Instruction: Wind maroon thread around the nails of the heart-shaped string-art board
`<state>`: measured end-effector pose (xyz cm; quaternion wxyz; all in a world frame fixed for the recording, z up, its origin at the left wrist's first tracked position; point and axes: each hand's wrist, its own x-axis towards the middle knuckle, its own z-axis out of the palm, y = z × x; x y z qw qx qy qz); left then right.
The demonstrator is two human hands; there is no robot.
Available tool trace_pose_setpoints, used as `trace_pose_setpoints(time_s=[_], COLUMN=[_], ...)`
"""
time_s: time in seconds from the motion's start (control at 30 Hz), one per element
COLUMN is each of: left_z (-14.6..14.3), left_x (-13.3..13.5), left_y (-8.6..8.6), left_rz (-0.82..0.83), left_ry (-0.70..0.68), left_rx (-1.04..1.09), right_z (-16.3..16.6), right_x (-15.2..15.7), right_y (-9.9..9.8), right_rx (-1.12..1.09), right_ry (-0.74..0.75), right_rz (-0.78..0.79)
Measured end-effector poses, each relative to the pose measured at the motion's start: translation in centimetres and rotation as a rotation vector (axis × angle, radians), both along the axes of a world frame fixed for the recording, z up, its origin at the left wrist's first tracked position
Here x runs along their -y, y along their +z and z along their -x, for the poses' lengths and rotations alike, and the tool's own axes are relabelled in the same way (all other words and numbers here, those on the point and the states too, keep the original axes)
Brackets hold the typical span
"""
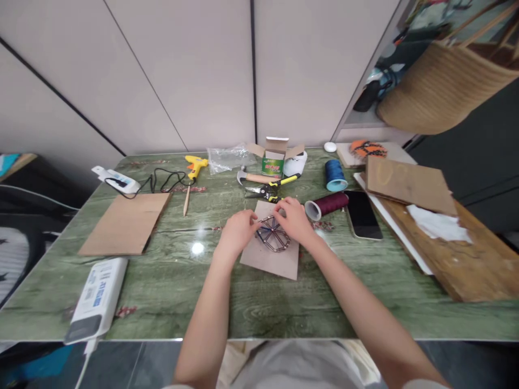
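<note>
The left hand (239, 232) and right hand (292, 219) cup a round spoked frame of dark rods (272, 234), fingers curled and close together at its upper rim. It lies flat, with no long axis, on a brown card sheet (270, 259), whose long axis points away from the person. Beyond lie yellow-handled snips (267, 190) and a claw hammer (253, 178).

Bright, even indoor light falls from above, leaving only soft, faint shadows beneath the left hand (242, 231) and right hand (291, 219). A round white glare spot (198, 248) shines on the glossy tabletop (170, 292) near 8 o'clock from the frame's centre. Wide-angle distortion bows the tabletop's edges and tilts the wall panels (182, 81); fine detail looks slightly soft throughout.
</note>
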<state>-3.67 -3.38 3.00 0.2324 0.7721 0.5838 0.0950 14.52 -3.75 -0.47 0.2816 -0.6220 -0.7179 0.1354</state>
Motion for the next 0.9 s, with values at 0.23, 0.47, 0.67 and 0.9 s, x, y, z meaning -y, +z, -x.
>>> trace_pose_setpoints(time_s=[0.23, 0.47, 0.67, 0.9], left_z=[-1.2, -0.9, -0.9, -2.1], left_x=[-0.1, -0.3, -0.5, -0.3], left_y=[-0.2, -0.6, -0.9, -1.1], left_rz=[-0.048, -0.007, -0.014, -0.094], left_ry=[-0.025, 0.052, -0.003, -0.038], left_rx=[0.063, -0.005, -0.032, -0.105], right_z=[0.0, 0.6, 0.2, -1.2], right_x=[-0.3, -0.7, -0.9, -0.8], right_y=[-0.3, -0.7, -0.5, -0.3], right_rx=[-0.046, -0.003, -0.025, 0.019], right_ry=[0.047, 0.018, 0.073, 0.031], right_rz=[-0.010, -0.024, 0.027, 0.121])
